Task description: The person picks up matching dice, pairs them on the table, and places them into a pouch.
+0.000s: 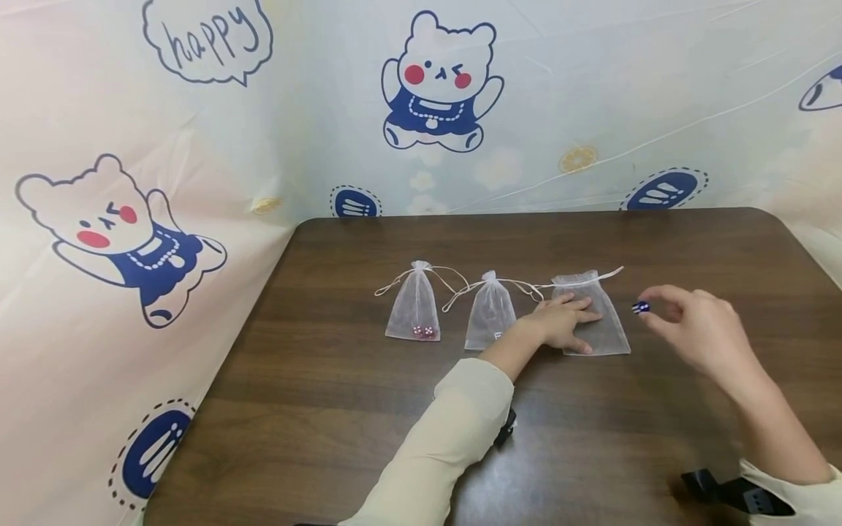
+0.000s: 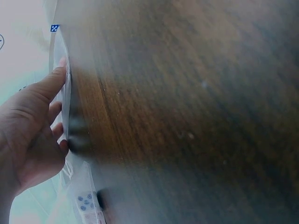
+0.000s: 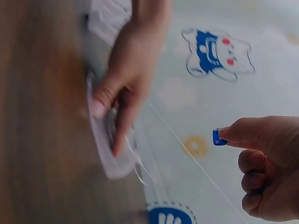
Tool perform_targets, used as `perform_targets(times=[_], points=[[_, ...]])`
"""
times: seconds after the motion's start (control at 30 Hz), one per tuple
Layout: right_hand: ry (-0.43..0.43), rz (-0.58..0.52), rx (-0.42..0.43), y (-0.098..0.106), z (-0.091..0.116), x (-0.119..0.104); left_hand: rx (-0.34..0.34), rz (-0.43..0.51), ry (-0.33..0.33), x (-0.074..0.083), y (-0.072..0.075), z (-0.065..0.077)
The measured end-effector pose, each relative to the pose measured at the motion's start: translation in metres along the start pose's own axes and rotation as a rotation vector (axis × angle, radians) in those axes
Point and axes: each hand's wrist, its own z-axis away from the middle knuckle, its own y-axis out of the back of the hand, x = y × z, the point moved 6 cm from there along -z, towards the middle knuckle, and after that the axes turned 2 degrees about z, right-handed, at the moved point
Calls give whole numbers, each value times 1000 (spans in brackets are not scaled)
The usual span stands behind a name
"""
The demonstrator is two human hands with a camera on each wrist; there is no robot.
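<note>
In the head view my left hand [image 1: 558,324] rests with spread fingers on the rightmost sheer white drawstring bag [image 1: 613,337], which lies flat with its mouth wide. To the right, thumb and forefinger of my right hand [image 1: 707,332] pinch a blue die [image 1: 641,307] with white dots above the table, apart from the bag. The right wrist view shows this blue die [image 3: 219,137] at the fingertips, the other fingers curled. Partly behind my left arm lies a middle bag [image 1: 485,314], drawn in at its neck; a white die with blue dots [image 2: 85,202] shows in the left wrist view.
A third drawstring bag [image 1: 403,314], also cinched, lies at the left with red dice [image 1: 424,332] at its bottom. White cords [image 1: 454,274] stretch between the bags. All lie on a brown wooden table [image 1: 316,380], with a printed cloth [image 1: 559,88] hanging behind.
</note>
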Motion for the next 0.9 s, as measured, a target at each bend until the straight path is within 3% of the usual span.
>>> perform_targets(times=[0.1,0.37,0.6,0.9], points=[[48,15,-29,-12,4,-14,1,-4,4,0,0,-1],[132,39,-211,-50,15,-44,8,16,4,0,1,0],[153,49,-374,-75,17,-49,16,14,1,-1,1,1],[179,60,-445,-88,20,-46,11,17,1,-1,1,1]])
